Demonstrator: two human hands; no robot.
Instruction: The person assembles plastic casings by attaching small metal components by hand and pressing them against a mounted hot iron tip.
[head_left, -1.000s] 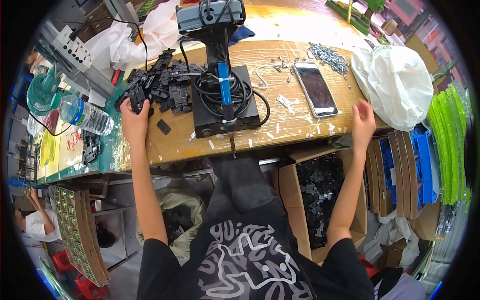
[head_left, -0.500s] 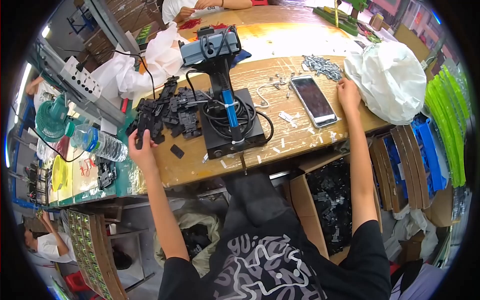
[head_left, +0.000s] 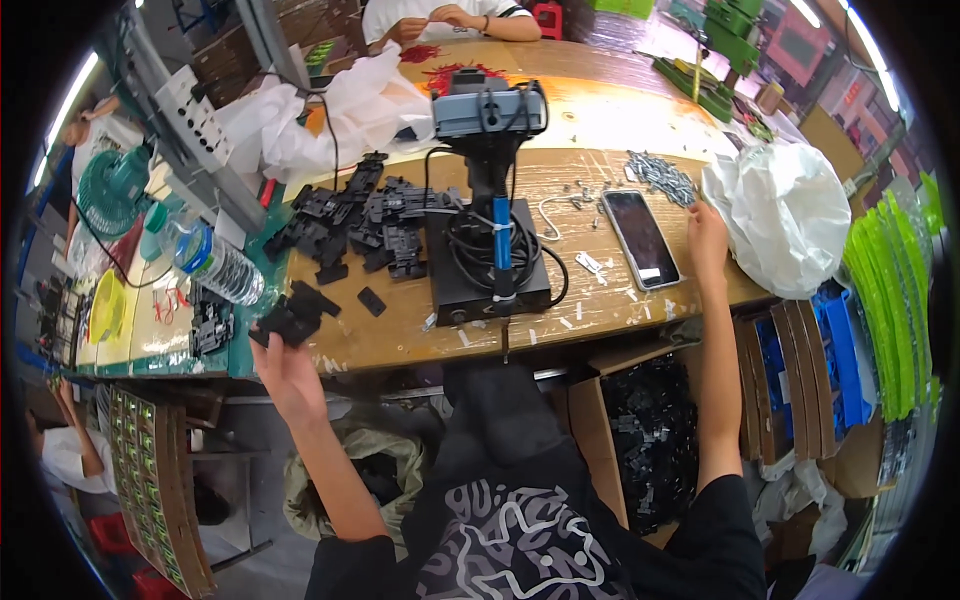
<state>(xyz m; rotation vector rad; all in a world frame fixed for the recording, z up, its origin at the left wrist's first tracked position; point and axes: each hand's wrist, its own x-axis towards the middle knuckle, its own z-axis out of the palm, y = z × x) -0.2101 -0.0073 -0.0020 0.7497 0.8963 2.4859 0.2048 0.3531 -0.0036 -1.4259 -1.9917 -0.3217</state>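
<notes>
My left hand (head_left: 290,378) grips a black plastic part (head_left: 298,312), held over the table's near left edge. Beyond it lies a heap of similar black parts (head_left: 335,225), and a small flat black piece (head_left: 371,301) rests to its right. On the right, my right hand (head_left: 708,238) has its fingers closed beside a pile of small metal screws (head_left: 662,180); whatever they pinch, if anything, is too small to make out. Between that hand and the black stand (head_left: 490,300) with coiled cable lies a phone (head_left: 640,240).
A white plastic bag (head_left: 780,215) bulges right of my right hand. At left are a water bottle (head_left: 215,265) and green fan (head_left: 112,190). Below the table stand a carton of black parts (head_left: 592,420) and a sack (head_left: 310,480). A co-worker's hands (head_left: 430,22) work across the table.
My left hand has drawn a black part out of the heap, toward me. My right hand stays by the screws, and the whole view has shifted slightly.
</notes>
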